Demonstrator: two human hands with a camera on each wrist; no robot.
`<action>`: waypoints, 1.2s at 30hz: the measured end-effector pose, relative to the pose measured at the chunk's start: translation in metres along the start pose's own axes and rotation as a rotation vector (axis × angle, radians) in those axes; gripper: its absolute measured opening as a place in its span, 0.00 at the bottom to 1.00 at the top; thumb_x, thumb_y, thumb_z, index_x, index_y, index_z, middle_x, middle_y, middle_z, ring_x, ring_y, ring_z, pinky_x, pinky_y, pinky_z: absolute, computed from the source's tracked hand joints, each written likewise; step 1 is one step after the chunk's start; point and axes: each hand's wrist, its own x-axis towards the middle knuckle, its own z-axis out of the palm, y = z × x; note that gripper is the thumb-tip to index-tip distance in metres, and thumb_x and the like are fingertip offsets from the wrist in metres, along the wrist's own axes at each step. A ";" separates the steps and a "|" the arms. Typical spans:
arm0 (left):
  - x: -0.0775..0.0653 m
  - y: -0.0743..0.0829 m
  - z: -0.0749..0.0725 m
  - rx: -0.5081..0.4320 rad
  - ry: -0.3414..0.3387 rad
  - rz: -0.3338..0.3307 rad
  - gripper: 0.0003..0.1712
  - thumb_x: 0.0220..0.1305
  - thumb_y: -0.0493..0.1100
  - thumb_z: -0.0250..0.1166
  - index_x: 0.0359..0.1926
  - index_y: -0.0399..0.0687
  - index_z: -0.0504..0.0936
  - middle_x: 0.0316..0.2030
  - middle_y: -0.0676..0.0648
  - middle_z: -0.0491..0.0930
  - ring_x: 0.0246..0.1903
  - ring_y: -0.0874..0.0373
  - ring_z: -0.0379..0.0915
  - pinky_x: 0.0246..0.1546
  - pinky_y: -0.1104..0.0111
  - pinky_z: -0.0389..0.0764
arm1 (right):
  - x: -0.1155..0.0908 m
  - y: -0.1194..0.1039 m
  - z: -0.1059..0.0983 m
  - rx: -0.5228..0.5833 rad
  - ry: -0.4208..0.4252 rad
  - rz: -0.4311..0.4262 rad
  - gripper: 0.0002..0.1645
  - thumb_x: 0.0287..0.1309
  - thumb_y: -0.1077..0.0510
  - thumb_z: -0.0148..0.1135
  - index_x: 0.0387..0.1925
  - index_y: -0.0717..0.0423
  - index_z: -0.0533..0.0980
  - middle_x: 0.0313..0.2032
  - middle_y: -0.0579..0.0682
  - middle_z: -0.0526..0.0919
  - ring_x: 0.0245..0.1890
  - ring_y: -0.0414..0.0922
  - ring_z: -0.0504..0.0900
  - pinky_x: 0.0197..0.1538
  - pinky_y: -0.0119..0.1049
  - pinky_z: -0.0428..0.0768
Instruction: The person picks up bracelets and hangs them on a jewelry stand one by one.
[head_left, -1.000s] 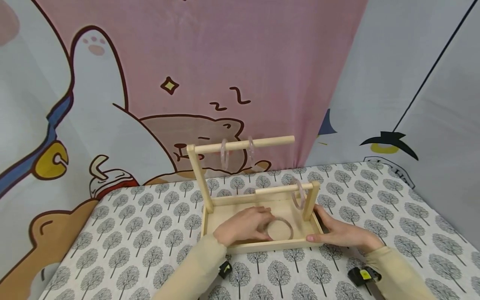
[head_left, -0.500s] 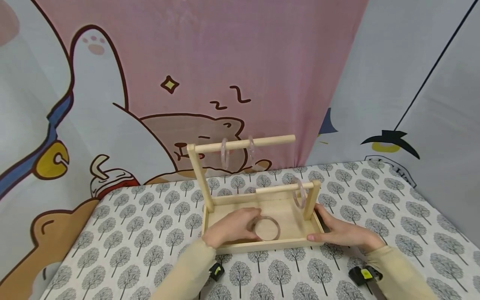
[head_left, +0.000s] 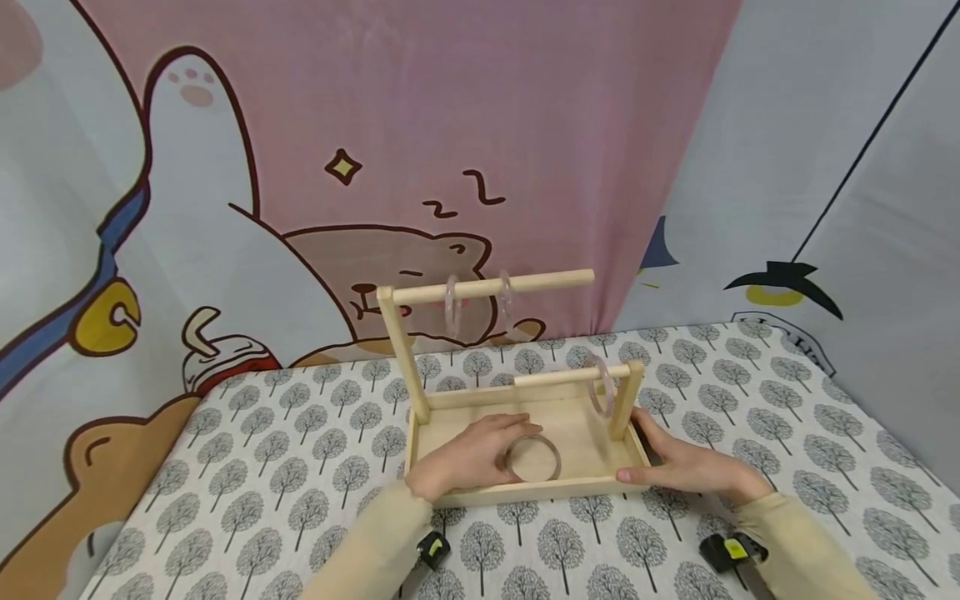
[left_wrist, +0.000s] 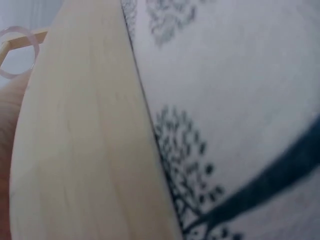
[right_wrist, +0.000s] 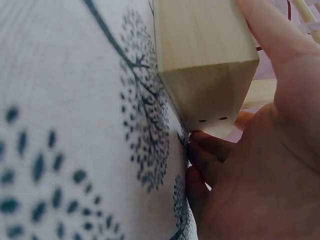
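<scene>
A pale wooden rack has a low tray base with a tall post and bar at left and a short post and bar at right. Inside the tray, my left hand holds a translucent pinkish bangle by its left side; the fingertips are partly hidden. My right hand grips the tray's right end, thumb at the front corner and fingers along the outer side. The right wrist view shows its fingers against the tray corner. In the left wrist view, the tray wall hides most of the left hand.
Two similar bangles hang on the tall upper bar, and one bangle hangs on the short lower bar near its post. The rack stands on a tree-print tablecloth. A cartoon-printed curtain rises behind the table.
Over the second, my left hand has moved slightly left within the tray, bringing the bangle along. It hardly shifts in the last half second. My right hand keeps its place on the tray's end.
</scene>
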 end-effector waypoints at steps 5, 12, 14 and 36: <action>-0.002 0.000 0.002 0.055 -0.040 0.002 0.33 0.59 0.51 0.69 0.64 0.52 0.73 0.69 0.44 0.63 0.67 0.45 0.57 0.68 0.51 0.54 | 0.000 -0.001 0.000 0.007 -0.001 -0.003 0.62 0.58 0.52 0.66 0.73 0.66 0.31 0.68 0.79 0.29 0.66 0.76 0.38 0.57 0.76 0.49; -0.011 -0.007 0.001 -0.010 -0.001 -0.032 0.32 0.58 0.49 0.70 0.63 0.48 0.74 0.65 0.45 0.68 0.65 0.49 0.61 0.66 0.54 0.58 | 0.001 -0.002 0.001 0.009 -0.006 -0.015 0.61 0.59 0.52 0.65 0.73 0.66 0.32 0.68 0.78 0.30 0.66 0.76 0.39 0.58 0.75 0.50; -0.014 -0.009 0.000 -0.031 0.026 -0.033 0.35 0.55 0.48 0.72 0.64 0.48 0.73 0.63 0.45 0.70 0.62 0.51 0.64 0.64 0.54 0.63 | 0.001 -0.002 0.001 0.001 -0.001 -0.016 0.61 0.59 0.52 0.66 0.72 0.66 0.32 0.68 0.79 0.31 0.66 0.77 0.39 0.57 0.75 0.50; -0.026 -0.016 -0.003 -0.110 0.093 -0.192 0.42 0.55 0.63 0.69 0.61 0.39 0.73 0.46 0.46 0.69 0.38 0.60 0.65 0.39 0.70 0.75 | 0.000 -0.001 0.000 -0.007 0.000 0.001 0.62 0.59 0.52 0.65 0.72 0.66 0.31 0.68 0.79 0.28 0.66 0.77 0.37 0.58 0.75 0.47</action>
